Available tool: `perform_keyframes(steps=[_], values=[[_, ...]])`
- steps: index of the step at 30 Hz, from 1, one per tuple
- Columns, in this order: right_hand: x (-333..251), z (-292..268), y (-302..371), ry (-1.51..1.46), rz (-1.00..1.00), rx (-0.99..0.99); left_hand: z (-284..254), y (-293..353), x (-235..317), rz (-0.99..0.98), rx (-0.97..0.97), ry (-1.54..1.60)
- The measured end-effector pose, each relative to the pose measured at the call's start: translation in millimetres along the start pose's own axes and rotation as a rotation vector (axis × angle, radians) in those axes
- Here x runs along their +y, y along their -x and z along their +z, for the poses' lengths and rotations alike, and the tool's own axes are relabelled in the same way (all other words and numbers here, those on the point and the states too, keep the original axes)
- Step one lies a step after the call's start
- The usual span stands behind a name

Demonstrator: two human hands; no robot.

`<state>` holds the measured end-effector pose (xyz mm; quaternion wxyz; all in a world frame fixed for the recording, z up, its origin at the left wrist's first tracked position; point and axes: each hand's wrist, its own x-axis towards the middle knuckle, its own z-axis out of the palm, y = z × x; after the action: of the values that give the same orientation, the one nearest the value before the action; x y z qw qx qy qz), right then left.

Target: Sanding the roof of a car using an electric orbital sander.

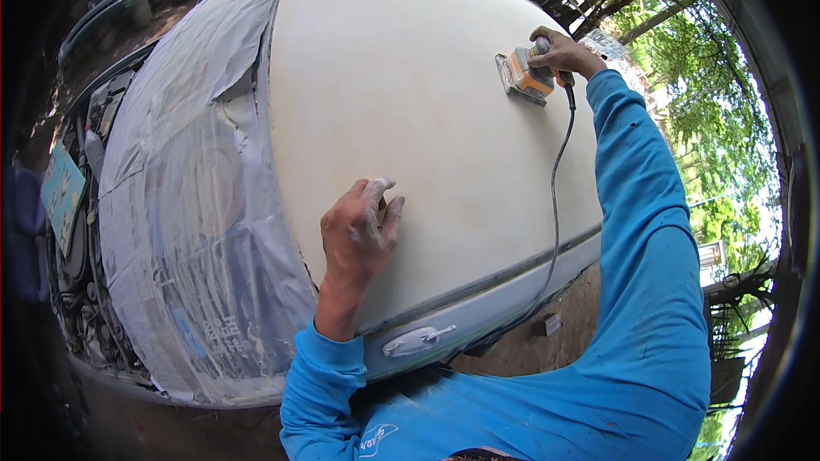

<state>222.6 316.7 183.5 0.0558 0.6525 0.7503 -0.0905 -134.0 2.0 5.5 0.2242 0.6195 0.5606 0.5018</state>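
Observation:
My right hand (565, 53) grips an orange and grey electric sander (528, 73) by its top, at the far right of a pale cream car roof (410, 111). The sander's base rests on the roof, and its dark cord (555, 196) runs down over the near edge. White dust coats the fingertips of my left hand (359, 226), which hovers over or rests lightly on the roof near its front left corner; contact is hard to tell. Its fingers are bent, with thumb and forefinger apart, and nothing shows in them.
Wrinkled plastic sheeting (196, 179) covers the windshield left of the roof. Farther left lies an exposed engine bay (81, 290) with a light blue panel (62, 192). A door handle (418, 341) sits below the roof edge. A small block (548, 324) lies on the ground. Trees (709, 94) stand to the right.

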Motion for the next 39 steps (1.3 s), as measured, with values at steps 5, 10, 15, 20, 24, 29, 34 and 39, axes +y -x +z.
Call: perform_keyframes(steps=[5, 10, 15, 20, 24, 29, 34, 39], values=[[24, 1, 19, -0.031, 0.126, 0.007, 1, -1, 0, 0.043, 0.04, -0.002], [5, 3, 4, 0.045, 0.1, 0.061, 3, -1, -2, 0.051, 0.032, -0.007], [-50, 12, -13, 0.109, -0.092, 0.105, 4, -2, -3, 0.077, 0.048, -0.003], [-127, 22, -19, 0.161, -0.2, 0.136, 4, -1, -4, 0.064, 0.038, 0.005], [-187, 33, -17, 0.178, -0.276, 0.164, 5, 0, -6, 0.084, 0.064, -0.001], [-233, 44, -13, 0.226, -0.338, 0.213, 5, 1, -8, 0.089, 0.075, 0.012], [-269, 55, -4, 0.21, -0.419, 0.262, 4, 2, -7, 0.09, 0.081, 0.032], [-308, 62, 10, 0.284, -0.446, 0.262, 3, 3, -8, 0.092, 0.073, 0.009]])
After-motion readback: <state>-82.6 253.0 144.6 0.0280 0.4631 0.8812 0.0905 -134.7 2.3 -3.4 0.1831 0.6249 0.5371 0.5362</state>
